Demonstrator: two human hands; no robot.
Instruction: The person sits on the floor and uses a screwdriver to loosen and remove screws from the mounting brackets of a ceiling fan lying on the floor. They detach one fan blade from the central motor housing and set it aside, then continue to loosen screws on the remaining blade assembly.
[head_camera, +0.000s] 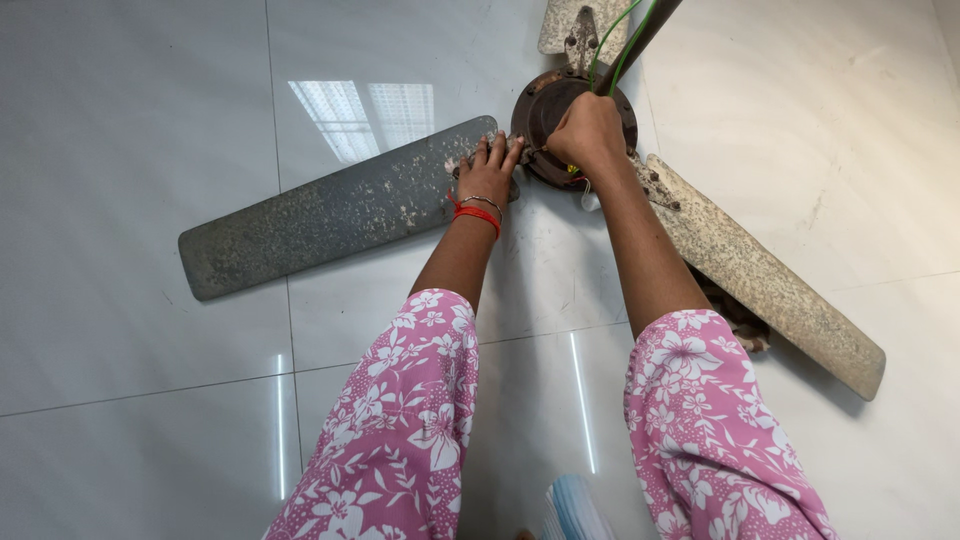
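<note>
My left hand (487, 172) presses flat, fingers spread, on the grey blade (325, 213) while my right hand (588, 133) is fisted at the rusty hub (545, 100); all three blades remain attached.

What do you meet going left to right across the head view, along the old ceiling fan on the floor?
Grey fan blade → left hand pressed flat on that blade's inner end → right hand closed in a fist at the rusty motor hub → pale worn blade reaching out to the right.
</note>
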